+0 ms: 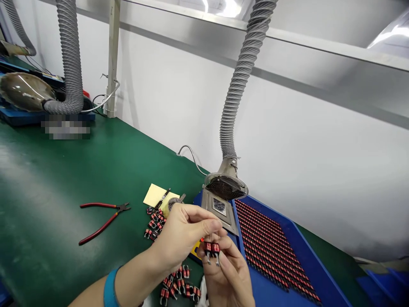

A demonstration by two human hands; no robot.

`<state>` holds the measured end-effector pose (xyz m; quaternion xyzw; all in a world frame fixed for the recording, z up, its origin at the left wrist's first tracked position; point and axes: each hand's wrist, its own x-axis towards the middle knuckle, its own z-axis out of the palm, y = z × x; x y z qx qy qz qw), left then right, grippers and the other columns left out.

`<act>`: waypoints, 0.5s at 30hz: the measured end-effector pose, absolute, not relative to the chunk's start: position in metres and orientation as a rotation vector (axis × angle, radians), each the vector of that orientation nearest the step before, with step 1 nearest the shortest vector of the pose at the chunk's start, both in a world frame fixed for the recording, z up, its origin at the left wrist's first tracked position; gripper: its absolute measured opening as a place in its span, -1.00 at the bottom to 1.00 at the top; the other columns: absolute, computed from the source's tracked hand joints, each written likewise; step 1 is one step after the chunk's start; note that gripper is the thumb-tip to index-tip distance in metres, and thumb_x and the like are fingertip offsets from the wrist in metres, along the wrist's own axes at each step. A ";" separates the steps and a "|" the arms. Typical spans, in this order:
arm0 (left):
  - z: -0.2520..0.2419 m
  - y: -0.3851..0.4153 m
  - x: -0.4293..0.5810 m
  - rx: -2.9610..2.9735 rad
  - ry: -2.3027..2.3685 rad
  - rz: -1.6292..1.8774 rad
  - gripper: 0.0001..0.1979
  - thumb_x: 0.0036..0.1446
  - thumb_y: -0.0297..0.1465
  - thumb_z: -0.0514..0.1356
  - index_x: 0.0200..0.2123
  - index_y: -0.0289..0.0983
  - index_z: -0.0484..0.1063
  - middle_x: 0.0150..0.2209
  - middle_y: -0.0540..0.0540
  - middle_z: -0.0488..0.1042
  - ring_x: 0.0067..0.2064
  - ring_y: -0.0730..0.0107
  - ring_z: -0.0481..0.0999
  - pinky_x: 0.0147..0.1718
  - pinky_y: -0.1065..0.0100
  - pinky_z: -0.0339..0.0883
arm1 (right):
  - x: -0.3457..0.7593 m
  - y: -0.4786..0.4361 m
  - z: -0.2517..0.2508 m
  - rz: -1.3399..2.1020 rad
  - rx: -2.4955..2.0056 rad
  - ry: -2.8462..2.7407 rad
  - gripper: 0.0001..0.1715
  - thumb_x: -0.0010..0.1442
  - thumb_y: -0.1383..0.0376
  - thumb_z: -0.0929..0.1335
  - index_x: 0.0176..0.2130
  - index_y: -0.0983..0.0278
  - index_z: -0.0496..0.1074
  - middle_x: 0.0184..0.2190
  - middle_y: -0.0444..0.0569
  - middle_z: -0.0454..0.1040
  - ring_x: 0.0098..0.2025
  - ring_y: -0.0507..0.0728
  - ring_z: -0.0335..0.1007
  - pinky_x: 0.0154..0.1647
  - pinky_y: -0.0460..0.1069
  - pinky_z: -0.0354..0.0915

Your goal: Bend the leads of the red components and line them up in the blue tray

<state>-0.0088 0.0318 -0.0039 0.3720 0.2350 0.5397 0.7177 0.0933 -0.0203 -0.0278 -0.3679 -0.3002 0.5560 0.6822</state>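
My right hand [228,273] is closed on a small red-and-black coil part [211,247] with two wound sections, held between thumb and fingers. Silvery leads stick out from its lower side. My left hand [188,228], with a blue band on its wrist, is pinched just above the part. Whatever lies between its fingertips is too small to make out. Loose red-and-black parts [179,283] lie in a pile below my left hand, and another pile [156,222] sits beyond that wrist. Behind both hands is a metal solder pot [230,221] with a shiny square pool.
An extractor hood [226,186] on a ribbed hose hangs low over the pot. To the right, a blue tray [322,270] carries dense rows of coil parts. Red-handled cutters [119,208] lie at left on the green table [57,183]. Yellow paper [153,195] lies near a round container [172,204].
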 end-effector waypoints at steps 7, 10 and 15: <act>0.008 0.043 -0.047 0.720 0.674 1.616 -0.91 -0.07 -0.30 0.41 -0.48 -0.17 0.61 -0.45 0.05 0.63 -0.33 0.48 0.58 -0.22 0.50 0.43 | 0.102 -0.028 -0.015 1.364 -0.851 -0.647 -0.75 -0.10 0.21 0.57 -0.36 0.19 0.56 -0.40 -0.09 0.51 -0.43 0.00 0.40 -0.34 -0.11 0.39; -0.005 0.028 -0.077 1.110 0.909 1.453 -0.96 -0.02 -0.30 0.37 -0.45 -0.10 0.63 -0.39 0.03 0.65 -0.25 0.38 0.60 -0.15 0.47 0.41 | 0.122 -0.028 -0.014 1.395 -0.941 -0.625 -0.81 -0.04 0.22 0.55 -0.35 0.19 0.58 -0.34 -0.06 0.54 -0.41 0.02 0.42 -0.32 -0.10 0.40; -0.078 -0.014 -0.112 1.701 1.057 1.176 -0.94 0.02 -0.26 0.32 -0.39 0.06 0.61 -0.42 0.06 0.63 -0.35 0.33 0.57 -0.25 0.40 0.43 | 0.171 -0.014 -0.015 1.406 -1.027 -0.655 -0.62 -0.11 0.18 0.58 -0.26 0.27 0.60 -0.27 0.03 0.59 -0.39 0.04 0.45 -0.31 -0.09 0.43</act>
